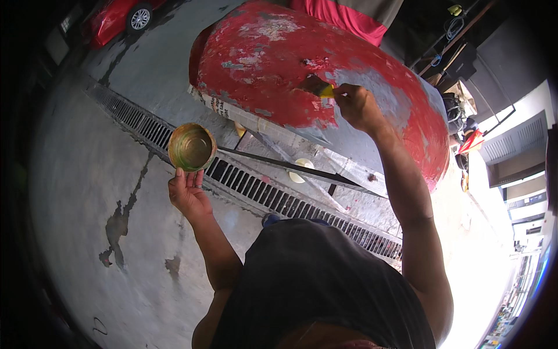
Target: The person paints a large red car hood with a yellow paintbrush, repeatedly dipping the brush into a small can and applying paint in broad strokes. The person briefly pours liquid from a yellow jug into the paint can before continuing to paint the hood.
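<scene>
The panel (pixel 250 75) lies ahead of the person, reaching from the middle over to the right, with a bar (pixel 317 173) below its near side and paper (pixel 218 104) along its near left edge. The brush (pixel 326 91) is at the panel's middle, its handle in the right hand (pixel 358 106). Left of the panel's near side, the left hand (pixel 190 195) has the bowl (pixel 179 145) above the grate (pixel 244 183), which crosses the floor (pixel 139 279) from far left to near right. Behind the panel hangs cloth (pixel 340 17); the car (pixel 110 23) stands far left.
</scene>
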`<state>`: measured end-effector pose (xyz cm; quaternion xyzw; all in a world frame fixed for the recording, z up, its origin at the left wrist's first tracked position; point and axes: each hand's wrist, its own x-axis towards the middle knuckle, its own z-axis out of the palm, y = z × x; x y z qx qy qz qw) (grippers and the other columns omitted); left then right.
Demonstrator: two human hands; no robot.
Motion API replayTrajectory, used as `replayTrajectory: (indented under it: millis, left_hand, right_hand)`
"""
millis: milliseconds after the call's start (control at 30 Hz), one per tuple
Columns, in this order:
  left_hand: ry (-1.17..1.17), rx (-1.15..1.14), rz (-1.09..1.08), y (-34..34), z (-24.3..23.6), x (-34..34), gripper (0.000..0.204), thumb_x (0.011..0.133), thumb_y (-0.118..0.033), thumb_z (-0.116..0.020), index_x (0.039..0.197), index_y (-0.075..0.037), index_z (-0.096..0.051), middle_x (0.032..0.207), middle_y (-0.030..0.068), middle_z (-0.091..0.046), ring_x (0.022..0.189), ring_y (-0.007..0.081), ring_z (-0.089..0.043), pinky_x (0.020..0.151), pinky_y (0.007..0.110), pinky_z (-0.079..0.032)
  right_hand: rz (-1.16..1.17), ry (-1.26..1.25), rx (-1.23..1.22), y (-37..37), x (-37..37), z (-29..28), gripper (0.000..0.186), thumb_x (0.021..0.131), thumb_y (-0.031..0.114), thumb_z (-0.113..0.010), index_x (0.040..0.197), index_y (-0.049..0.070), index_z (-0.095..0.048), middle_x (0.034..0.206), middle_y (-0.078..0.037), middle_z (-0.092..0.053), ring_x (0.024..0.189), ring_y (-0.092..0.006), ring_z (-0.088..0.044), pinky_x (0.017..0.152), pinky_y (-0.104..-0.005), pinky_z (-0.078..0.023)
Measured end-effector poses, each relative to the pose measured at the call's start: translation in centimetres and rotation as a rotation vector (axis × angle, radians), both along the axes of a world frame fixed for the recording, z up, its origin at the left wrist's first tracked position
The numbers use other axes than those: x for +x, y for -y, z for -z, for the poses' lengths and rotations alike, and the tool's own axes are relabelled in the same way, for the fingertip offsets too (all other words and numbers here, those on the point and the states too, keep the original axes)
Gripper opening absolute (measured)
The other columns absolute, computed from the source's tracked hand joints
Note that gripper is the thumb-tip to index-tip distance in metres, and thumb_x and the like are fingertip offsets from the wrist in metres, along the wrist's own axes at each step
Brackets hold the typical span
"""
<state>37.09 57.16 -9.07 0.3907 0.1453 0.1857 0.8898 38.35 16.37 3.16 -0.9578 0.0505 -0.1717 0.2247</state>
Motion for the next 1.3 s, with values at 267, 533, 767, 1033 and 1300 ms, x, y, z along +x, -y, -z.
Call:
replayTrajectory:
  millis: [267, 533, 767, 1033, 1300]
  left_hand:
    - [0.015, 0.022, -0.063, -1.8, -0.2, -0.9, 0.023, 0.093, -0.023, -0.076, 0.09, -0.008, -0.059, 0.1, 0.0108, -0.071, 0.09, 0.0212, -0.07, 0.086, 0.041, -0.059]
    - [-0.01, -0.004, 0.002, -0.4, 0.4, 0.1, 0.023, 0.093, -0.022, -0.076, 0.089, -0.009, -0.057, 0.098, 0.01, -0.07, 0.088, 0.0198, -0.069, 0.082, 0.039, -0.06]
    - [-0.013, 0.001, 0.033, 0.8, -0.4, 0.8, 0.023, 0.093, -0.022, -0.076, 0.09, -0.009, -0.057, 0.097, 0.0095, -0.07, 0.088, 0.0196, -0.069, 0.082, 0.039, -0.06]
    - [-0.025, 0.016, -0.052, -1.3, 0.0, -0.4, 0.024, 0.092, -0.023, -0.077, 0.092, -0.008, -0.058, 0.099, 0.0108, -0.071, 0.09, 0.0209, -0.07, 0.082, 0.039, -0.06]
    - [0.046, 0.003, -0.005, 0.1, -0.9, 0.9, 0.023, 0.093, -0.023, -0.076, 0.091, -0.009, -0.058, 0.099, 0.0107, -0.07, 0.089, 0.0203, -0.07, 0.083, 0.039, -0.06]
  right_hand:
    - [0.131, -0.157, -0.179, 5.5, 1.0, -0.5, 0.019, 0.09, 0.013, -0.063, 0.103, 0.007, -0.075, 0.088, -0.023, -0.072, 0.083, -0.0364, -0.073, 0.075, -0.0436, -0.056]
    - [0.018, -0.162, 0.05, 3.1, 0.8, 2.4, 0.02, 0.09, 0.015, -0.059, 0.099, 0.006, -0.075, 0.092, -0.026, -0.072, 0.088, -0.0435, -0.071, 0.08, -0.0463, -0.058]
    - [0.088, -0.078, -0.044, 4.8, 6.1, 1.9, 0.021, 0.089, 0.017, -0.06, 0.095, 0.006, -0.077, 0.091, -0.025, -0.072, 0.088, -0.0403, -0.072, 0.08, -0.046, -0.058]
    - [0.007, -0.356, -0.179, 8.0, 4.7, -2.1, 0.023, 0.088, 0.019, -0.062, 0.098, 0.005, -0.077, 0.094, -0.023, -0.073, 0.089, -0.0362, -0.073, 0.08, -0.0433, -0.057]
    - [0.033, -0.254, -0.145, 5.6, 5.0, -0.1, 0.022, 0.091, 0.016, -0.06, 0.101, 0.006, -0.076, 0.093, -0.022, -0.073, 0.085, -0.0362, -0.072, 0.078, -0.0426, -0.056]
